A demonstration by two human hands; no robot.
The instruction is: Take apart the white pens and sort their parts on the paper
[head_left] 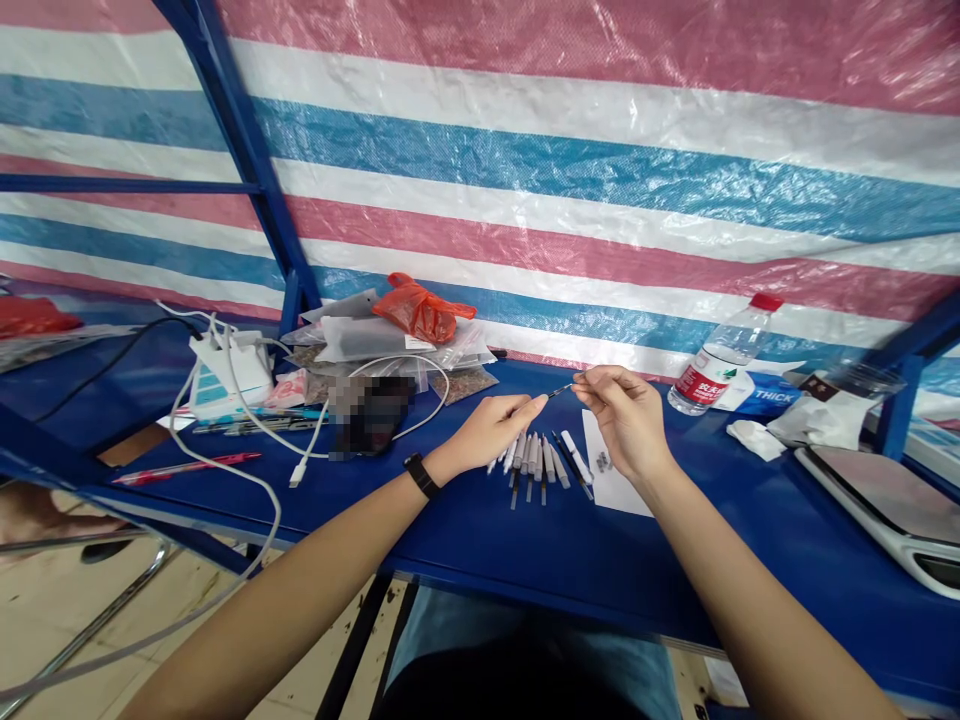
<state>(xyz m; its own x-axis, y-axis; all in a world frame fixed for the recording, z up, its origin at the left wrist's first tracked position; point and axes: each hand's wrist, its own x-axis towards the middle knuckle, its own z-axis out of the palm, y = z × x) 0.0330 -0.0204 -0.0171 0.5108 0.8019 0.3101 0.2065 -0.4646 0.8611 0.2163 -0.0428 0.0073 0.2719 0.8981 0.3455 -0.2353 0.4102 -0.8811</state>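
Note:
My left hand (495,428), with a black band on its wrist, is closed on one end of a thin dark pen-like rod (560,390). My right hand (621,415) pinches at the rod's other end, above a white paper sheet (611,470) that carries small dark bits. Between the hands, on the blue table (480,530), several grey and white pen parts (534,455) lie side by side. A dark pen (571,462) and a white one (577,455) rest just right of them.
At the left are white cables (274,490), a phone (379,415), a red pen (187,467) and plastic bags (424,308). A bottle (712,370), a blue pack (769,396), crumpled tissue (754,438) and a scale (885,505) stand at the right.

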